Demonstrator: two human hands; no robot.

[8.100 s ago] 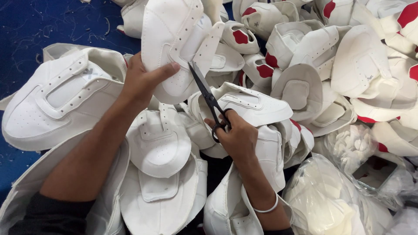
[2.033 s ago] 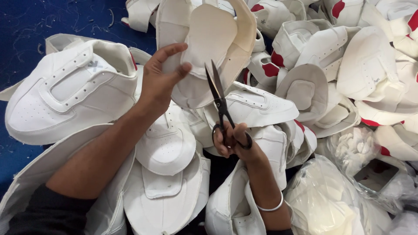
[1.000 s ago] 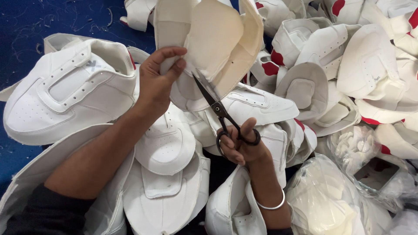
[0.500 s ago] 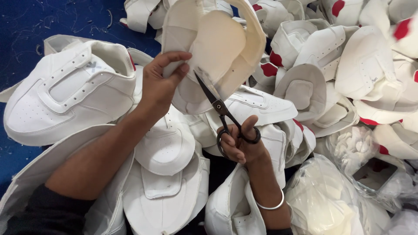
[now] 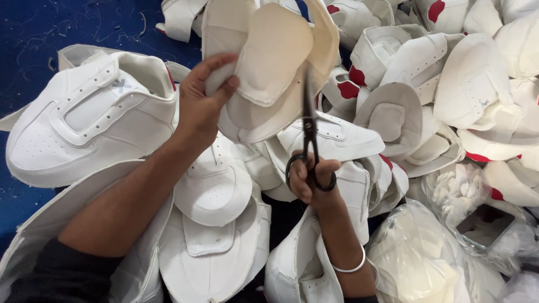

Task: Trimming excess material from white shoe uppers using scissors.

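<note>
In the head view, your left hand (image 5: 205, 106) grips a cream-lined shoe upper (image 5: 269, 67) by its left edge, thumb over the lining and fingers behind, raised above the pile at top centre. Your right hand (image 5: 311, 179) is closed through the loops of black scissors (image 5: 309, 129), with the blades pointing straight up, nearly shut, and meeting the lower edge of the held upper. Open room is scarce: white shoe uppers (image 5: 337, 140) lie heaped on every side, and only a strip of blue floor (image 5: 56, 28) along the left and top-left is bare, scattered with thread scraps. A large white upper (image 5: 90, 118) lies flat at the left, just beside your left forearm. The top of the held upper is cut off by the frame edge, and the blade tips are hard to separate against the lining. At lower right, clear plastic bags (image 5: 449, 247) hold pale pieces; several uppers at upper right carry red patches (image 5: 356, 76).
</note>
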